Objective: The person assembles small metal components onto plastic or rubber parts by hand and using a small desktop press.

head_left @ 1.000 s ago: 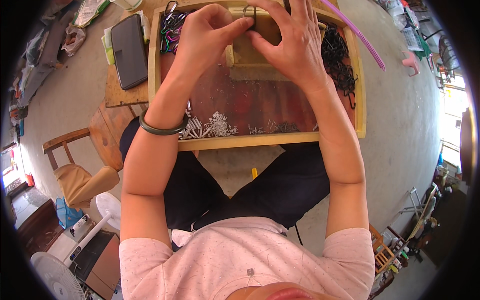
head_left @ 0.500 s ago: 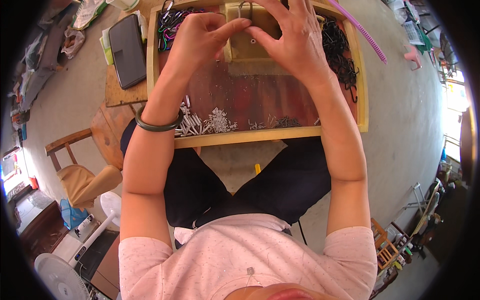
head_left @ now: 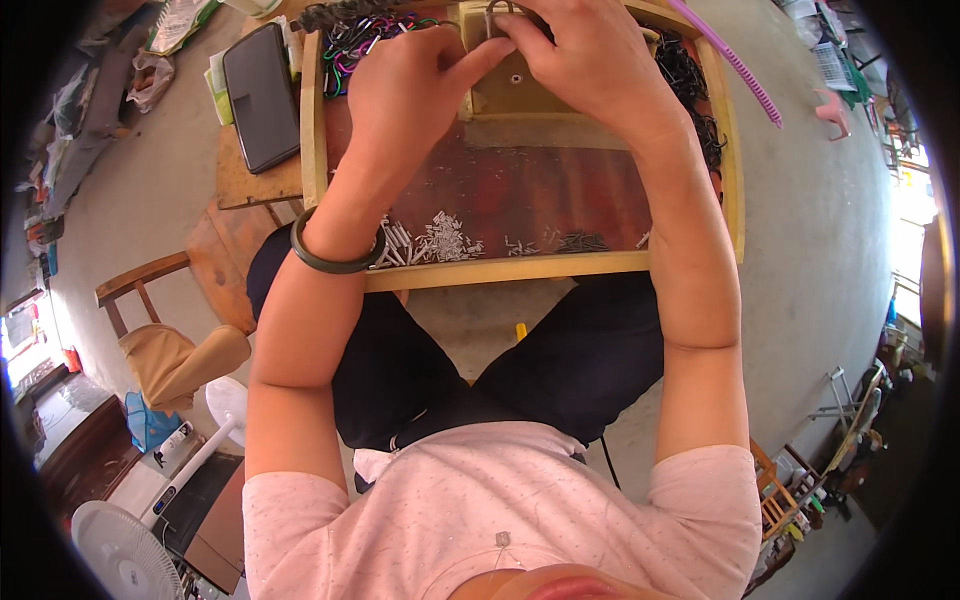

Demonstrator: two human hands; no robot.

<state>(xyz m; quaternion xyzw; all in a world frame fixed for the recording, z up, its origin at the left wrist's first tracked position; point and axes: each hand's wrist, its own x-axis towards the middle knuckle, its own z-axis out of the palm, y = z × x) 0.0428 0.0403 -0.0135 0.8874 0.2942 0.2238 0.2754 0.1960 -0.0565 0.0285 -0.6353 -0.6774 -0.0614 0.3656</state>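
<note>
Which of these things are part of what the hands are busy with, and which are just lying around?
In use:
- left hand and right hand, pinching a small metal clip
- small wooden block under it
- wooden tray
- small silver pins
- black clips
- coloured clips

Lying about:
- dark phone
- white fan
- wooden chair
- purple coiled cord

hands: 2 (left hand point(head_left: 405, 95), right hand point(head_left: 590, 60)) | wooden tray point(head_left: 520, 268): 1 | phone point(head_left: 262, 95): 1 | bangle point(head_left: 335, 258): 1 | wooden chair point(head_left: 165, 335): 1 | fan point(head_left: 125, 555): 1

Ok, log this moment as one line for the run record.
left hand: pinching small metal ring | right hand: same ring | under: wooden block | wooden tray: small metal pins
</note>
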